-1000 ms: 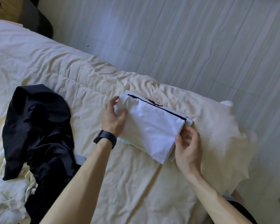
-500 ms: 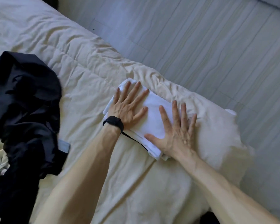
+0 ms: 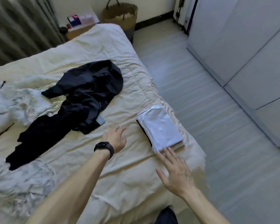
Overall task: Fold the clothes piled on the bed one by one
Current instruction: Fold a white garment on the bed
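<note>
Setting: a bedroom seen from above, looking down over a bed (image 3: pixel 123 178) with a rumpled cream cover and both of a person's bare forearms reaching out over it.
Left hand (image 3: pixel 116 138): held over bare bedcover between the dark clothing and the folded pile, palm down. Its grip is loose, the fingers spread and slightly bent, holding nothing. A black wristband (image 3: pixel 104 148) sits on the wrist.
Right hand (image 3: pixel 176 170): flat and wide open, palm down, near the right edge of the bed. The grip is slack and has hold of nothing. The fingertips (image 3: pixel 166 149) reach the near end of the folded pile; whether they touch it cannot be told.
Folded white garment (image 3: pixel 160 126): a neat rectangle lying close to the bed's right edge, just beyond the right hand. A thin black edge shows along its left side, and a tan layer peeks out beneath its near end.
Black garment (image 3: pixel 81 101): unfolded, sprawled across the middle of the bed, well apart from the folded pile. A small pale blue tag (image 3: pixel 101 121) shows at its near right side.
White clothes (image 3: pixel 27 101): crumpled in a heap at the left of the bed, partly under the black garment.
Beyond the bed: a woven basket (image 3: pixel 120 14) with a handle stands at the far corner, beside a low wooden nightstand (image 3: pixel 78 30) carrying small blurred items. A grey curtain (image 3: pixel 14 26) hangs at the far left.
Right side: pale floor (image 3: pixel 200 102) runs alongside the bed to a grey wardrobe (image 3: pixel 241 46).
</note>
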`<state>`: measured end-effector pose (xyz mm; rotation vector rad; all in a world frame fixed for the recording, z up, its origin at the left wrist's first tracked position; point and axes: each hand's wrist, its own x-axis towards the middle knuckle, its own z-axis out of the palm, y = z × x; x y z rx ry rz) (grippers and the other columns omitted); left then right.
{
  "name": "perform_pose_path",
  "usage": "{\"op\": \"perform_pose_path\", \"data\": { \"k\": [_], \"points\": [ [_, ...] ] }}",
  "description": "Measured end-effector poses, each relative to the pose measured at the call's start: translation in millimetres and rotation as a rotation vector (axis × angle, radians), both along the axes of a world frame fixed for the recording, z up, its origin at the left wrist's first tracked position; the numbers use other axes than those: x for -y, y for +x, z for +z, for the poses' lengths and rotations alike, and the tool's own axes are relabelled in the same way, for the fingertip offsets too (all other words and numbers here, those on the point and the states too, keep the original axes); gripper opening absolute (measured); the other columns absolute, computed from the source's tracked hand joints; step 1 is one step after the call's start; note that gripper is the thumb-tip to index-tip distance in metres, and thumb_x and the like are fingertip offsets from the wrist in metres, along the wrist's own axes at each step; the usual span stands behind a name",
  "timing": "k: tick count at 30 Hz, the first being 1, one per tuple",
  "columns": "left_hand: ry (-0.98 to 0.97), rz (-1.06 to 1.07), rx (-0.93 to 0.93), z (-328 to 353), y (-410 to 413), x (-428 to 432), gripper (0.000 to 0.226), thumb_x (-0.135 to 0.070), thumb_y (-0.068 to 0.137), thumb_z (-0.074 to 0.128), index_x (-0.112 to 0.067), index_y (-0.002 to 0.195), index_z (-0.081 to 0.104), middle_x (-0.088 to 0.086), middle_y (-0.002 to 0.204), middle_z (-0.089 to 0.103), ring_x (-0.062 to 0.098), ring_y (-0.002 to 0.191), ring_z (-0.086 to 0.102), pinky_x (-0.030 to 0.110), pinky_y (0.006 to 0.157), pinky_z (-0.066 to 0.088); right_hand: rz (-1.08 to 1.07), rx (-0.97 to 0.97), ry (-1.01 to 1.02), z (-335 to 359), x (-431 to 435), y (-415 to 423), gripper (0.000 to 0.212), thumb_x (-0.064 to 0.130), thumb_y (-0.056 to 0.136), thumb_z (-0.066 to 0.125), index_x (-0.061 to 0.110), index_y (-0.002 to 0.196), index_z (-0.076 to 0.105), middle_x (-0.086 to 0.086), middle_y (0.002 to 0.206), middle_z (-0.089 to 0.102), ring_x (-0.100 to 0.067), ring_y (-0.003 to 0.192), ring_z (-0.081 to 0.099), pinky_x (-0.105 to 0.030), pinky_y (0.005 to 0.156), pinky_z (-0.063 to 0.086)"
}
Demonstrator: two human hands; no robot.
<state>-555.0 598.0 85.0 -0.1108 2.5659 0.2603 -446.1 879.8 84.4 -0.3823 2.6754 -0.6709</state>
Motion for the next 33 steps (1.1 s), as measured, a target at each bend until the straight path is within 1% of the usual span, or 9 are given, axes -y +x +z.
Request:
{"op": "perform_pose_path", "data": {
  "k": [3,5,12,14,16,19,24,28,33],
  "points": [
    [0.152,0.105,-0.175,48.8,62.4,4.7,0.052,-0.037,0.097,0.051,-0.028,0.147,0.045,-0.001,0.147,0.049,0.021,0.135,0.043,0.037,0.111,0.035,0.096,-0.195,-0.118,57.9,35.4,-2.8,0.048,0.039,0.098,0.062,0.028,0.144,0.058,-0.001,0.151,0.053,-0.02,0.146,0.042,-0.047,0.114,0.042],
    [0.194,0.194,-0.276,82.2,116.3,15.8,0.05,-0.038,0.096,0.053,-0.029,0.145,0.048,-0.004,0.146,0.05,0.018,0.134,0.045,0.035,0.111,0.035,0.187,-0.345,-0.172,97.2,63.8,-0.5,0.039,0.033,0.097,0.066,0.024,0.135,0.067,-0.001,0.137,0.066,-0.023,0.136,0.054,-0.046,0.105,0.051],
    [0.098,0.67,-0.541,149.5,302.7,80.5,0.049,-0.031,0.097,0.053,-0.028,0.145,0.048,-0.002,0.146,0.049,0.019,0.132,0.046,0.035,0.111,0.035,0.579,-0.5,-0.333,187.9,173.1,52.1,0.043,0.046,0.104,0.044,0.027,0.139,0.063,0.005,0.14,0.063,-0.019,0.137,0.052,-0.039,0.105,0.049],
    [0.067,0.789,-0.577,160.1,359.6,98.2,0.049,-0.031,0.097,0.053,-0.029,0.145,0.048,-0.004,0.148,0.048,0.018,0.134,0.045,0.034,0.111,0.035,0.691,-0.508,-0.403,195.0,205.9,82.6,0.042,0.045,0.104,0.046,0.026,0.137,0.065,0.004,0.138,0.064,-0.02,0.136,0.053,-0.038,0.106,0.049],
    [0.006,0.876,-0.579,168.6,418.4,111.7,0.048,-0.032,0.097,0.052,-0.03,0.145,0.049,-0.006,0.15,0.046,0.017,0.136,0.043,0.035,0.112,0.035,0.782,-0.482,-0.439,196.0,236.2,117.7,0.036,0.037,0.104,0.055,0.023,0.134,0.067,0.0,0.137,0.065,-0.024,0.135,0.055,-0.043,0.107,0.05],
    [-0.091,0.972,-0.585,184.1,505.4,128.6,0.047,-0.034,0.097,0.053,-0.031,0.144,0.051,-0.007,0.148,0.048,0.016,0.136,0.044,0.036,0.112,0.036,0.865,-0.406,-0.487,194.4,273.8,176.2,0.033,0.033,0.1,0.062,0.025,0.131,0.069,0.0,0.139,0.064,-0.023,0.137,0.052,-0.046,0.109,0.048],
    [-0.219,1.151,-0.567,206.7,626.1,162.8,0.05,-0.035,0.098,0.055,-0.027,0.147,0.048,-0.003,0.152,0.042,0.017,0.14,0.039,0.032,0.114,0.03,1.013,-0.354,-0.472,202.1,327.7,257.7,0.035,0.036,0.101,0.059,0.028,0.134,0.066,0.003,0.141,0.062,-0.021,0.141,0.048,-0.044,0.112,0.045],
    [-0.248,1.206,-0.585,225.4,694.6,201.7,0.05,-0.034,0.098,0.054,-0.025,0.147,0.047,-0.004,0.151,0.043,0.018,0.139,0.041,0.035,0.112,0.034,1.086,-0.375,-0.434,216.1,373.3,308.8,0.038,0.042,0.103,0.055,0.033,0.14,0.061,0.008,0.146,0.057,-0.017,0.145,0.043,-0.039,0.117,0.039],
    [-0.259,1.193,-0.604,237.7,760.5,271.7,0.05,-0.031,0.098,0.057,-0.023,0.147,0.048,0.0,0.154,0.041,0.02,0.142,0.038,0.035,0.115,0.03,1.063,-0.364,-0.388,226.1,444.8,364.1,0.042,0.045,0.103,0.052,0.036,0.144,0.055,0.011,0.152,0.051,-0.012,0.148,0.037,-0.035,0.118,0.036]
  ]
}}
